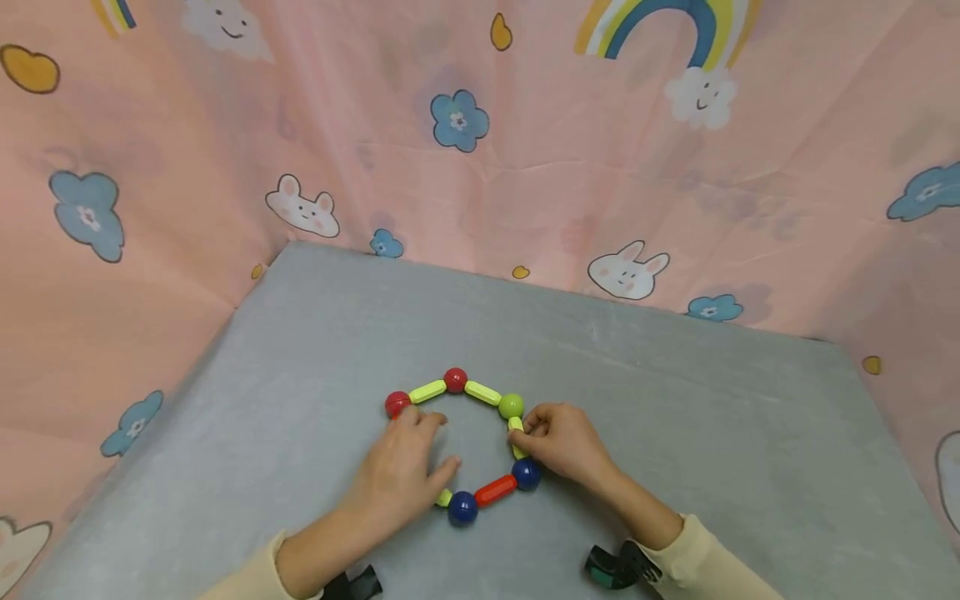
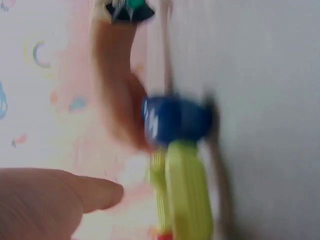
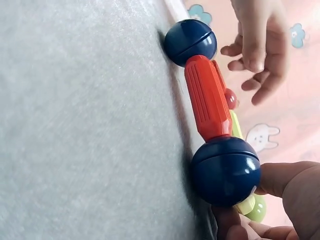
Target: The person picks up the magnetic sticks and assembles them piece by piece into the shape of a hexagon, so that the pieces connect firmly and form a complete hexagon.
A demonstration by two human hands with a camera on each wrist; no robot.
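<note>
A ring of toy building balls and rods lies on the grey table. My right hand (image 1: 566, 442) pinches a yellow-green rod (image 1: 515, 423) on its right side, between a green ball (image 1: 512, 406) and a blue ball (image 1: 526, 474). A red rod (image 1: 496, 491) joins that ball to a second blue ball (image 1: 462, 508) at the front. Over the ring's left side, my left hand (image 1: 397, 475) has its fingers loosely spread, fingertips close to a red ball (image 1: 397, 405), and hides the parts below. Another red ball (image 1: 455, 381) sits at the back between two yellow-green rods.
The grey tabletop (image 1: 675, 400) extends around the ring. A pink patterned cloth (image 1: 525, 192) rises along its back and sides. Dark wrist devices show at the left wrist (image 1: 352, 585) and the right wrist (image 1: 618, 567).
</note>
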